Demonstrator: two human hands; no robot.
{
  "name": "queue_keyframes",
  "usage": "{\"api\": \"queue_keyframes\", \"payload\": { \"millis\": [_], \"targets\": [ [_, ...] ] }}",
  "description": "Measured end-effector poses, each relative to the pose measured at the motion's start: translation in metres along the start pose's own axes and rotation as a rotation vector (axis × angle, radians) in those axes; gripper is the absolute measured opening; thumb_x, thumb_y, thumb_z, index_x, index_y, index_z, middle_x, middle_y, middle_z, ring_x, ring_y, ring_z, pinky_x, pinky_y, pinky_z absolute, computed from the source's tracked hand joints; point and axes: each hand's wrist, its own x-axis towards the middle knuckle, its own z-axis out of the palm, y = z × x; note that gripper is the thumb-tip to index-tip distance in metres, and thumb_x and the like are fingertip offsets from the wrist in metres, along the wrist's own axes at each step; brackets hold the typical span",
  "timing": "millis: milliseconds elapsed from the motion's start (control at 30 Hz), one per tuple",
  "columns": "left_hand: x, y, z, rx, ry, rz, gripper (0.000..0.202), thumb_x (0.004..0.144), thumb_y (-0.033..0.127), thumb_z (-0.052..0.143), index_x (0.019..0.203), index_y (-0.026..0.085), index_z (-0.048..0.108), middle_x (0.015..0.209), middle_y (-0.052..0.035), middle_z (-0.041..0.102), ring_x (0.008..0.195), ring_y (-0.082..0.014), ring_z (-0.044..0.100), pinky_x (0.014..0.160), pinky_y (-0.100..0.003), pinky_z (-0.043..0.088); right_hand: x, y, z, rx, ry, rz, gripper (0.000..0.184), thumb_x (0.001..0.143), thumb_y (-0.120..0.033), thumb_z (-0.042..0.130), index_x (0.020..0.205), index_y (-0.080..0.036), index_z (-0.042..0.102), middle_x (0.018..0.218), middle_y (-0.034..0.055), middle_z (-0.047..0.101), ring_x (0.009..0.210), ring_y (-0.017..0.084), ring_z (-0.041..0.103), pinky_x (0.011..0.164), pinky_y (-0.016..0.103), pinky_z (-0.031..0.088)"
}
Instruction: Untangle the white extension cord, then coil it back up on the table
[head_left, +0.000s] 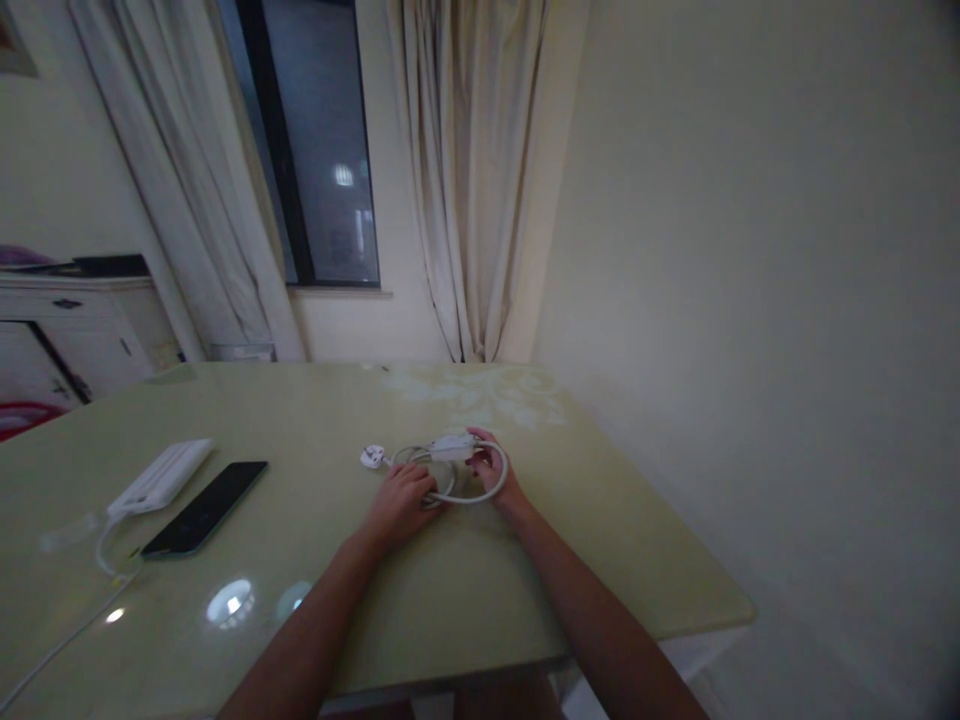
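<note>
A coiled white power cord (477,499) is between my hands over the middle of the table, with a white rectangular block (452,447) on top of its loops. Its three-pin plug (373,457) sticks out to the left, beyond my fingers. My left hand (407,492) is closed around the left side of the coil, close to the tabletop. With its fingers curled at the right end of the block, my right hand (492,466) grips the cord. One loop passes in front of that hand, and part of its grip is hidden.
On the left lie a white power bank (163,478) and a dark phone (205,508), with a thin white cable (67,640) running towards the near edge. The glossy table (600,560) meets the wall on the right. Curtains (469,180) hang by a window behind.
</note>
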Motion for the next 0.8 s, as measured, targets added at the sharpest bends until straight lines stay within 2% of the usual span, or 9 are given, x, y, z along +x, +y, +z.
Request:
{"api": "queue_keyframes", "payload": {
  "millis": [267,433,567,700,800],
  "targets": [
    [-0.002,-0.005,0.003,0.025,0.057,-0.008,0.017,0.085,0.040,0.068,0.081,0.023,0.067,0.097,-0.0081,0.069,0.101,-0.0275,0.061,0.092,-0.044,0.040,-0.003,0.000,-0.002,-0.067,0.011,-0.015,0.051,0.073,-0.021,0.056,0.124,-0.024,0.061,0.108,0.0063,0.068,0.081,0.018,0.064,0.062,0.027,0.054],
    [-0.004,-0.004,0.004,0.066,0.096,-0.067,0.018,0.080,0.042,0.073,0.086,0.025,0.070,0.109,-0.0089,0.067,0.111,-0.0311,0.056,0.099,-0.051,0.034,-0.005,-0.001,-0.004,-0.102,0.004,-0.038,0.048,0.078,-0.025,0.054,0.125,-0.023,0.060,0.108,0.0061,0.069,0.082,0.018,0.064,0.068,0.029,0.054],
    [-0.004,-0.004,-0.001,0.117,0.171,-0.134,0.022,0.079,0.047,0.075,0.085,0.026,0.073,0.114,-0.0097,0.066,0.111,-0.0328,0.054,0.100,-0.054,0.033,-0.005,0.001,-0.005,-0.116,0.016,-0.096,0.048,0.078,-0.024,0.054,0.126,-0.021,0.060,0.106,0.0062,0.068,0.080,0.017,0.064,0.076,0.031,0.054],
    [-0.004,-0.010,-0.010,0.152,0.346,-0.294,0.037,0.076,0.058,0.076,0.098,0.029,0.076,0.120,-0.0120,0.062,0.111,-0.0348,0.054,0.096,-0.052,0.038,-0.005,-0.002,-0.007,-0.121,0.064,-0.105,0.046,0.080,-0.026,0.058,0.125,-0.020,0.060,0.107,0.0079,0.069,0.085,0.019,0.065,0.080,0.033,0.054],
    [-0.004,-0.015,-0.013,0.094,0.382,-0.353,0.052,0.073,0.060,0.077,0.114,0.027,0.071,0.120,-0.0121,0.061,0.102,-0.0292,0.060,0.091,-0.043,0.046,-0.005,-0.005,-0.007,-0.110,0.061,-0.096,0.043,0.081,-0.027,0.062,0.123,-0.021,0.061,0.105,0.0070,0.070,0.091,0.019,0.065,0.084,0.033,0.053]
  ]
}}
